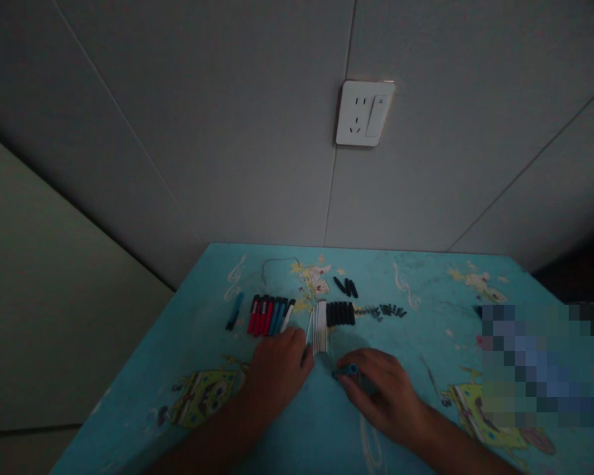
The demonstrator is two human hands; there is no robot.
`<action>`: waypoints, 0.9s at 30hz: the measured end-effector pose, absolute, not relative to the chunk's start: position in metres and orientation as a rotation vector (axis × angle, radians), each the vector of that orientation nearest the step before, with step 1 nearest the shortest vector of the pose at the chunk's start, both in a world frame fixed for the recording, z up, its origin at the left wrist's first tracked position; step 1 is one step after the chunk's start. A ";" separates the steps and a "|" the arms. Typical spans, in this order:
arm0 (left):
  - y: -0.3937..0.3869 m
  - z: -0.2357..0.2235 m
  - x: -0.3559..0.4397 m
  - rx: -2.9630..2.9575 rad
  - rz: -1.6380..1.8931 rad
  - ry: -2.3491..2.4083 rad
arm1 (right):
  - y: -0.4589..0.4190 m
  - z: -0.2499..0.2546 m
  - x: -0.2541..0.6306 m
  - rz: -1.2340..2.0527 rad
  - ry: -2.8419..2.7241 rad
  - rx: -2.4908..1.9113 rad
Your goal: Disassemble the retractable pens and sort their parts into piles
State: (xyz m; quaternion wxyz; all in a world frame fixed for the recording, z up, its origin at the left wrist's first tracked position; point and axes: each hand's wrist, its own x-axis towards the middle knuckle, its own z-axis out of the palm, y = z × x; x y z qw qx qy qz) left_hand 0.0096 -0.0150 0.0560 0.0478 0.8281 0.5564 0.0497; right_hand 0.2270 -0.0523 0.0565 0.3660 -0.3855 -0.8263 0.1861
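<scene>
My right hand (379, 386) pinches a short blue pen barrel (349, 371), its round open end facing me, low over the table. To the left, my left hand (282, 356) has its fingers closed at the lower end of a slanted thin white pen refill (309, 324). Beside that lies a tight row of white refills (319, 326). Black pen parts (340, 313) stand in line to their right, followed by small springs (369, 311) and little dark pieces (393, 310). Past my left fingers are red pens (261, 316) and blue pens (277, 315) with black ends.
The table (178, 343) has a light blue cartoon cover and meets a grey wall. A lone blue pen (235, 311) lies at left. Several black pieces (346, 287) lie behind the row. A blurred-out patch (539, 363) covers the right side. A socket (365, 113) is on the wall.
</scene>
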 end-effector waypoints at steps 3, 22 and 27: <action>-0.014 0.057 0.012 2.501 0.110 1.715 | -0.052 0.056 0.227 0.486 -2.132 -1.008; -0.013 0.053 0.013 2.419 -0.042 1.804 | -0.051 0.051 0.227 0.523 -2.146 -0.965; -0.014 0.047 0.010 2.408 -0.061 1.815 | -0.051 0.053 0.227 0.505 -2.141 -0.979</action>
